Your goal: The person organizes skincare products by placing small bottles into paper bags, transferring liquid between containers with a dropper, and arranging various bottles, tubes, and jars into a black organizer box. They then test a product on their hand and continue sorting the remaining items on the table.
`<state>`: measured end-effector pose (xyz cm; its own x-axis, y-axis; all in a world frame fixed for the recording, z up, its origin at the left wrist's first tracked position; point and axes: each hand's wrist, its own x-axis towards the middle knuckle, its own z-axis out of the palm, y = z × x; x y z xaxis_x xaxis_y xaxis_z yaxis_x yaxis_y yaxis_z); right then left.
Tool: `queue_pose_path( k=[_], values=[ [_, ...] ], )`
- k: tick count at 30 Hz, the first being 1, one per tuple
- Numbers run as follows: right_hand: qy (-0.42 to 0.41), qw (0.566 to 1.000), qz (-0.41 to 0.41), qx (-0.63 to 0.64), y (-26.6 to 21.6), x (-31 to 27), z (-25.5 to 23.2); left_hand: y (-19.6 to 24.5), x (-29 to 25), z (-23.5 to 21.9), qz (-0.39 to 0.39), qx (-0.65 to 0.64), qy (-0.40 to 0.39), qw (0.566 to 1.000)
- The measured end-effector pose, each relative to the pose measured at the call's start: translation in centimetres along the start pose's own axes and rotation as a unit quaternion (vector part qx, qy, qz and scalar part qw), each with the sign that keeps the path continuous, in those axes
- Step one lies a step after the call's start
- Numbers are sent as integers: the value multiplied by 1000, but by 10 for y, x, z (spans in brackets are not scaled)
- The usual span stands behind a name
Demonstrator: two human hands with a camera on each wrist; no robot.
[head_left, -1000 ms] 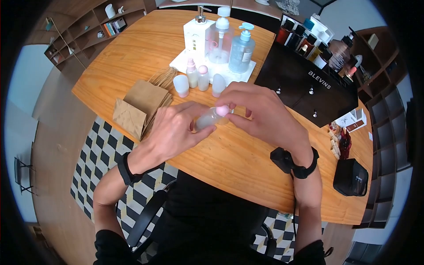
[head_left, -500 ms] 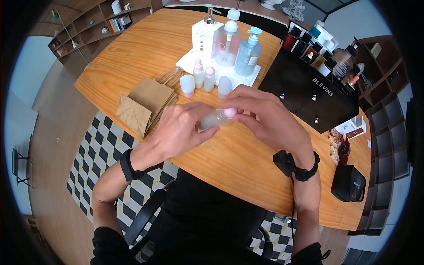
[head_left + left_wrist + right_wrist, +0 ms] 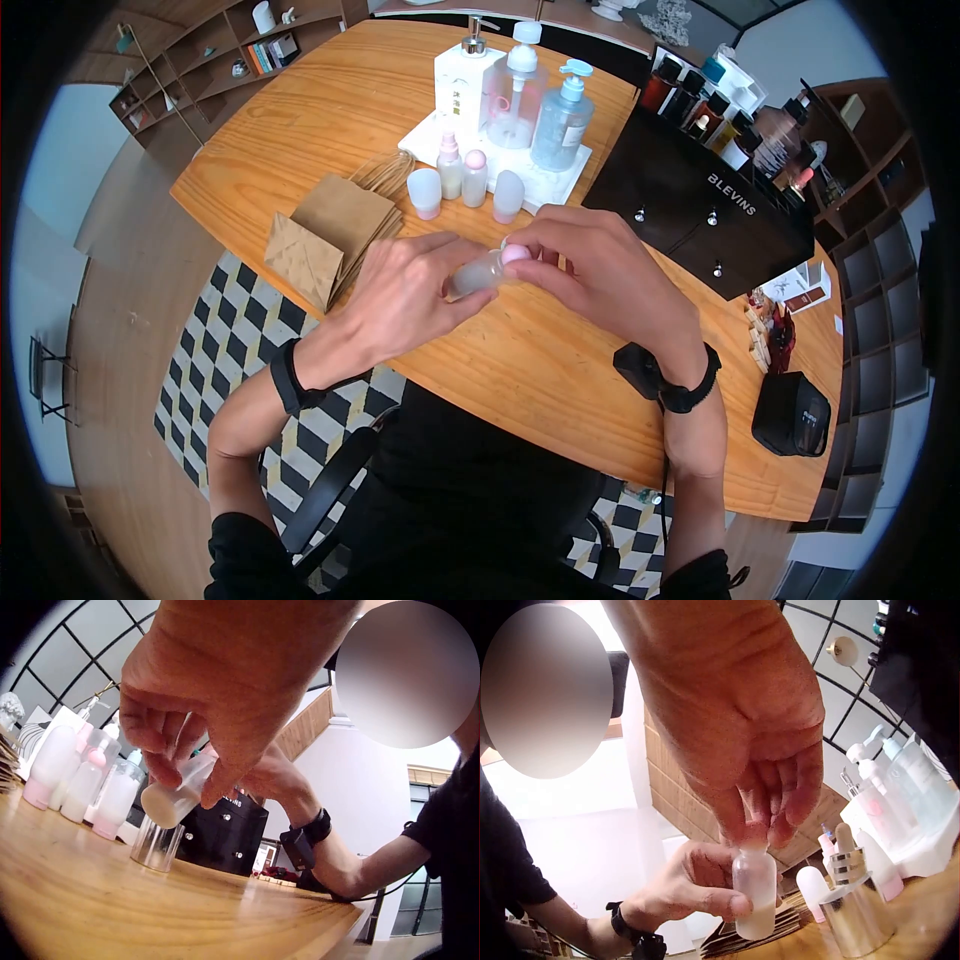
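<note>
My left hand (image 3: pixel 400 290) holds a small frosted bottle (image 3: pixel 475 277) by its body, tilted above the table in the head view. Pale liquid sits in its lower part, as the right wrist view shows through the bottle (image 3: pixel 755 900). The fingers and thumb of my right hand (image 3: pixel 610 275) pinch the round pink cap (image 3: pixel 515 256) at its top. Close by on the table stands a shiny clear bottle with a metallic collar and dropper top (image 3: pixel 851 900); its base (image 3: pixel 156 851) appears under the held bottle in the left wrist view.
Small pink-and-white travel bottles (image 3: pixel 424 190) stand beyond my hands, before pump bottles (image 3: pixel 563 125) on a white tray (image 3: pixel 420 140). Folded brown paper bags (image 3: pixel 345 215) lie left. A black drawer box (image 3: pixel 680 200) with cosmetics stands right, and a black pouch (image 3: pixel 790 415) sits near the right edge.
The right fingers have shifted their pinch around the pink cap. The left hand has kept its grip on the bottle. The head view has swung slightly.
</note>
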<state>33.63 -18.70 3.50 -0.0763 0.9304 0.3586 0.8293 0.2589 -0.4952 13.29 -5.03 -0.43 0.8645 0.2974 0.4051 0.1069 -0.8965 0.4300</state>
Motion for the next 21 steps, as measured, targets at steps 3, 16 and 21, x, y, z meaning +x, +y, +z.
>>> queue_pose_path(
  k=[3, 16, 21],
  values=[
    [-86, 983, 112, -118, -14, 4, -8, 1, -1, 1, 10, 3, 12, 1000],
    [-30, 993, 65, -95, -15, -1, -9, 3, -1, -3, 17, 31, 24, 999],
    [56, 998, -15, 3, -12, -2, 0, -1, -2, -2, 21, 32, 41, 998]
  ],
)
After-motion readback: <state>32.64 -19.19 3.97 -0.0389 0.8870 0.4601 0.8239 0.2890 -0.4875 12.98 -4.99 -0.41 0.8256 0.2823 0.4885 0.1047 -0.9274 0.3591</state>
